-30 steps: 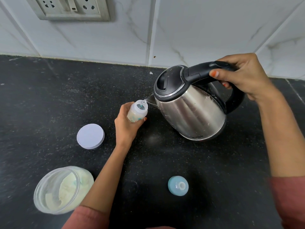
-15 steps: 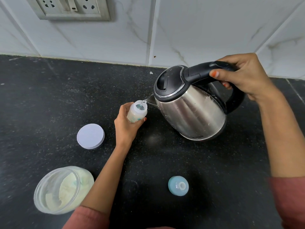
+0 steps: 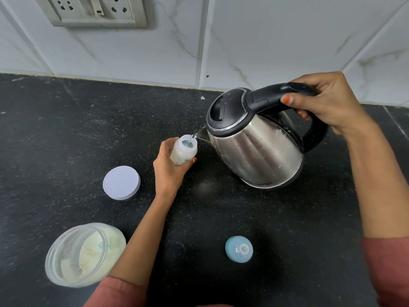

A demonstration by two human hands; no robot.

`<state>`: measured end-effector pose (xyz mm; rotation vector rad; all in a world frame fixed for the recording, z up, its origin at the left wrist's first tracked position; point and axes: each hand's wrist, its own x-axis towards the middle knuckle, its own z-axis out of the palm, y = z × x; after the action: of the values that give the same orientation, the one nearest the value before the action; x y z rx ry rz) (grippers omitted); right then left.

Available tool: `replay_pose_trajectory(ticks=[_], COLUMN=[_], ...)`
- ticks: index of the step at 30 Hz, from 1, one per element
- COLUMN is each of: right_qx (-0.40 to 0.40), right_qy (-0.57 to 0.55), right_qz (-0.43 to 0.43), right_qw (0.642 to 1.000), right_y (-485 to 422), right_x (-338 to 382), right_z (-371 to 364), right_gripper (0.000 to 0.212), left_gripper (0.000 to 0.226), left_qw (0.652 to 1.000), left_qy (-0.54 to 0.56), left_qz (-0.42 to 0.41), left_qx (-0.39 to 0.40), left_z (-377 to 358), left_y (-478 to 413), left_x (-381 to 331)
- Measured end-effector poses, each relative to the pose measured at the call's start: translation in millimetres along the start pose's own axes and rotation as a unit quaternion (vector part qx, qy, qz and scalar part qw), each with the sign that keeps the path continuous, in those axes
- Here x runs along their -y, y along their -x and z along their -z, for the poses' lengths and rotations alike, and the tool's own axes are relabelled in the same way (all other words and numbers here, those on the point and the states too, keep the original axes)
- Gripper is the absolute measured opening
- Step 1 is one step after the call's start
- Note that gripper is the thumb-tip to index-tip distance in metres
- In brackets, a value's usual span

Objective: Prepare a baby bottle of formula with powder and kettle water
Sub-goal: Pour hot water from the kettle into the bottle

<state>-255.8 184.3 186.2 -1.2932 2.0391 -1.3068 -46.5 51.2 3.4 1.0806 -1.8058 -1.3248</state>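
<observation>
My left hand [image 3: 170, 171] grips a small open baby bottle [image 3: 184, 151] holding pale milky liquid, upright on the black counter [image 3: 55, 140]. My right hand [image 3: 327, 105] grips the black handle of a steel kettle [image 3: 254, 147], which is tilted left off the counter. A thin stream of water runs from its spout into the bottle's mouth. The kettle's black lid is closed. An open clear jar of pale formula powder [image 3: 85, 254] stands at the front left.
The jar's white lid [image 3: 121, 182] lies flat left of my left hand. A blue bottle teat cap [image 3: 239, 248] sits at the front centre. A faint clear cover [image 3: 176, 250] lies beside it. A wall socket panel [image 3: 93, 11] is on the tiled backsplash.
</observation>
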Motion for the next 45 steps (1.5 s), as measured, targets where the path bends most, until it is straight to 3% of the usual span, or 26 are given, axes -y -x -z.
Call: replay_pose_trajectory(ticks=[4,29,45], right_qx=[0.002,0.010,0.015], right_qy=[0.006,-0.002,-0.004], right_qz=[0.005,0.002,0.009], right_qw=[1.000,1.000,1.000], right_y=[0.0,0.6,1.5], right_x=[0.2,1.9,1.7], right_z=[0.1,-1.0,-0.7], right_gripper=[0.015,0.008,0.016], left_gripper=[0.059,0.060,0.058], left_qw=[1.000,1.000,1.000], left_qy=[0.004,0.005,0.012], left_qz=[-0.001,-0.003,-0.005], left_qx=[-0.001,-0.007,0.001], left_z=[-0.3,-1.0,-1.8], left_y=[0.4,-0.1,0.5], left_x=[0.4,3.2,-1.3])
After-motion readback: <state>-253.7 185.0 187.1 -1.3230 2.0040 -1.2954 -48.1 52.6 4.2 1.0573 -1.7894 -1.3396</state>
